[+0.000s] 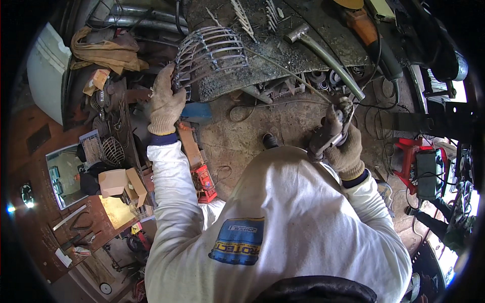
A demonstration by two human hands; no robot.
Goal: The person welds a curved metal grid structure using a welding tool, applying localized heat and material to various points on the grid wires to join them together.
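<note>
A curved cage of welded metal strips (pixel 214 50) rests at the near left edge of the dark metal worktable (pixel 227 87). My left hand (pixel 166 103), in a knitted work glove, is closed on the cage's left side, thumb apart from the fingers. In its glove, my right hand (pixel 346 154) is wrapped round a welding electrode holder (pixel 326 144). A long thin electrode (pixel 288 72) runs from the holder up and left toward the cage's right side. Whether its tip touches the strips I cannot tell.
On the worktable lie a metal hammer (pixel 328 55), an orange angle grinder (pixel 361 25) and ridged metal strips (pixel 243 20). Cables trail at the right, near a red stool (pixel 404 161). To the left are a cardboard box (pixel 118 182), a brown cloth (pixel 108 50) and a red crate (pixel 204 182).
</note>
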